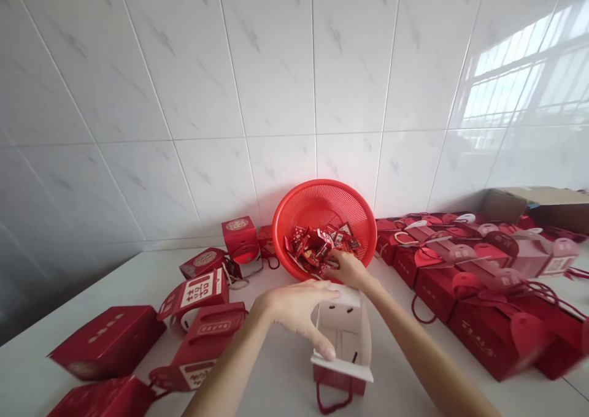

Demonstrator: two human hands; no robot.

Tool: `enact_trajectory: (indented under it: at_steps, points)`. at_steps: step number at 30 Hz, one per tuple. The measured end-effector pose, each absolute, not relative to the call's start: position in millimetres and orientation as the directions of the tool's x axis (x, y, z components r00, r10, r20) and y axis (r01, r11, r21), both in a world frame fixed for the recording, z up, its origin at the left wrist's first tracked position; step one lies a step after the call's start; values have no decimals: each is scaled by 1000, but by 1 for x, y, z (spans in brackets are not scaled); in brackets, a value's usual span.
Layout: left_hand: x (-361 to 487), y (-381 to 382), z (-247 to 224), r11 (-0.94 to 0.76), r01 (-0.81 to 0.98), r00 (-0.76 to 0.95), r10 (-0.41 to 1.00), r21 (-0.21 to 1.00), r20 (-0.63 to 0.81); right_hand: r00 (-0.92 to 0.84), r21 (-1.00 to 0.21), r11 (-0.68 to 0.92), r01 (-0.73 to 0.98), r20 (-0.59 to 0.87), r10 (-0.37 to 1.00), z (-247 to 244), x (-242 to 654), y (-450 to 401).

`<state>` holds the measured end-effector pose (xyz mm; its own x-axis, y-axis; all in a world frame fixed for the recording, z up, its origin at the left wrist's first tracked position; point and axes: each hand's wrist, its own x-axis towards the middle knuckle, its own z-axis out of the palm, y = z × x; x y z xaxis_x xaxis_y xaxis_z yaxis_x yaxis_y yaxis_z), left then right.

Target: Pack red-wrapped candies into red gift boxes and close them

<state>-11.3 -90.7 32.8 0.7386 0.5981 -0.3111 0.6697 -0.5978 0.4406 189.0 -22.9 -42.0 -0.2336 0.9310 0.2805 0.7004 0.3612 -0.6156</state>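
Observation:
An open red gift box [343,334] with a white inside stands before me, a dark red cord handle hanging at its near side. My left hand [299,309] spans its left side, thumb on the near flap and fingers at the far flap. Beyond it, a red plastic basket [324,197] leans against the wall, holding a heap of small red wrapped sweets [315,245]. My right hand [347,268] reaches over the basket's near rim, with its fingers curled among the sweets. What lies between those fingertips is hidden.
Several red gift boxes [108,342] stand at the left. Many more closed red and pink boxes [478,325] with cord handles crowd the right side. A brown cardboard carton [506,202] sits at the back right. The tiled wall [276,67] bounds the white table behind the basket.

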Motion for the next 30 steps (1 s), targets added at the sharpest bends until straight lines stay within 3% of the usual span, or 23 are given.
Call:
enact_trajectory:
  at_steps: [5, 10, 18, 24, 30]
  points:
    - [-11, -70, 26, -531, 609, 691, 719, 589, -67, -263, -599, 383, 704, 281, 923, -52, 177, -18]
    - [-1, -31, 0, -392, 580, 441, 888, 714, 129, -173, -724, 365, 585, 328, 929, -52, 188, -11]
    - [15, -3, -26, -339, 565, 272, 937, 752, 218, -7, -937, 299, 181, 303, 953, -48, 208, -2]
    - [23, -8, -30, -325, 331, 322, 922, 886, 218, -53, -964, 247, -96, 253, 966, -36, 208, -10]
    - [18, -9, -28, -247, 88, 321, 924, 965, 207, -120, -954, 196, -227, 227, 966, -24, 204, -19]
